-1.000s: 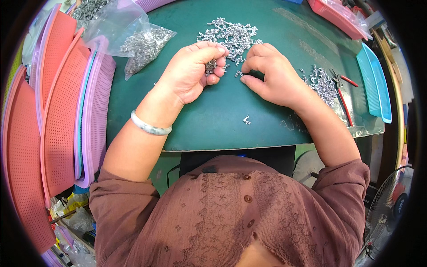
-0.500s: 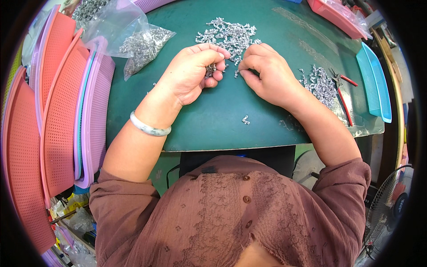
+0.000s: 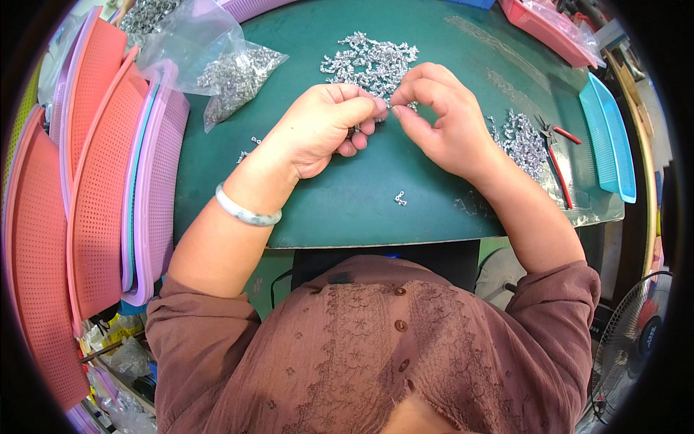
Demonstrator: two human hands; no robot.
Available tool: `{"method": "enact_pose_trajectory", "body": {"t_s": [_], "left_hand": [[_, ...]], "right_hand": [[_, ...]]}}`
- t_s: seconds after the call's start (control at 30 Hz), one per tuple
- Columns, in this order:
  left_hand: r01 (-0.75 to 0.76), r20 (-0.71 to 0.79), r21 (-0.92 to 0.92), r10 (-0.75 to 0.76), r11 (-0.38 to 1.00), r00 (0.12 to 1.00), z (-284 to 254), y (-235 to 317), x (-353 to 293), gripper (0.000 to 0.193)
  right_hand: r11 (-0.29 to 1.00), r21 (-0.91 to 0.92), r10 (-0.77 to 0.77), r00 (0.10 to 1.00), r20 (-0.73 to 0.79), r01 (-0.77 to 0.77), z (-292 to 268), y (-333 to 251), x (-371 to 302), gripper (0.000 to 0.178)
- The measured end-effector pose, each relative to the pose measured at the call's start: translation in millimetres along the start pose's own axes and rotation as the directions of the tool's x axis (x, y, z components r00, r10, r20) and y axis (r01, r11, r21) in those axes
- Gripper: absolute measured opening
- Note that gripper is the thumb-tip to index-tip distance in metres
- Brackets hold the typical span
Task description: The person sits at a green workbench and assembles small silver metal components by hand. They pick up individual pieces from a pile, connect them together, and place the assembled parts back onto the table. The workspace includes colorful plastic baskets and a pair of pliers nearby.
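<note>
My left hand is closed round several small metal parts, which show dimly between its curled fingers. Its thumb and forefinger pinch at a tiny silvery piece. Against that pinch, my right hand brings its own thumb and fingertip together on the same small metal part. The fingertips nearly touch, so the part's exact shape is hidden. Just beyond both hands lies a loose heap of small silvery metal parts on the green table. A single small metal part rests nearer to me.
Right of my right hand lie another heap of metal parts, red-handled pliers and a blue basket. At left are a plastic bag of parts and stacked baskets. A pink tray stands far right; a fan is lower right.
My left hand has moved slightly right and turned over its parts. My right hand has risen from the table beside the heap, and its fingertips now meet those of the left.
</note>
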State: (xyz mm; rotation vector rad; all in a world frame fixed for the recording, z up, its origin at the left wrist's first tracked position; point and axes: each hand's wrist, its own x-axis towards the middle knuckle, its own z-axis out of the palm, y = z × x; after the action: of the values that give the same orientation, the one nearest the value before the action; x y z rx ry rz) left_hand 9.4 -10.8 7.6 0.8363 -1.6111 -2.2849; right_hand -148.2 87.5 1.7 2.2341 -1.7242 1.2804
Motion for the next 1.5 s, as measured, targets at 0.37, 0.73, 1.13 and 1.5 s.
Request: {"method": "enact_pose_trajectory", "body": {"t_s": [0.37,0.73,1.13,1.5], "left_hand": [[-0.022,0.027,-0.042,0.023,0.999,0.999,-3,-1,1,0.010],[-0.045,0.016,-0.059,0.046,0.997,0.999,-2,-2,1,0.009],[-0.038,0.030,-0.346,0.052,0.937,0.998,-13,0,6,0.010],[-0.086,-0.052,-0.301,0.074,0.950,0.996,-15,-3,8,0.009]], "right_hand": [[0.939,0.254,0.199,0.968,0.154,-0.233,-7,2,0,0.010],[0.949,0.259,0.153,0.981,0.117,-0.179,-4,2,0,0.007],[0.996,-0.088,0.039,0.979,0.202,-0.021,7,8,-5,0.009],[0.995,-0.098,0.026,0.978,0.206,-0.006,10,7,-4,0.006]]}}
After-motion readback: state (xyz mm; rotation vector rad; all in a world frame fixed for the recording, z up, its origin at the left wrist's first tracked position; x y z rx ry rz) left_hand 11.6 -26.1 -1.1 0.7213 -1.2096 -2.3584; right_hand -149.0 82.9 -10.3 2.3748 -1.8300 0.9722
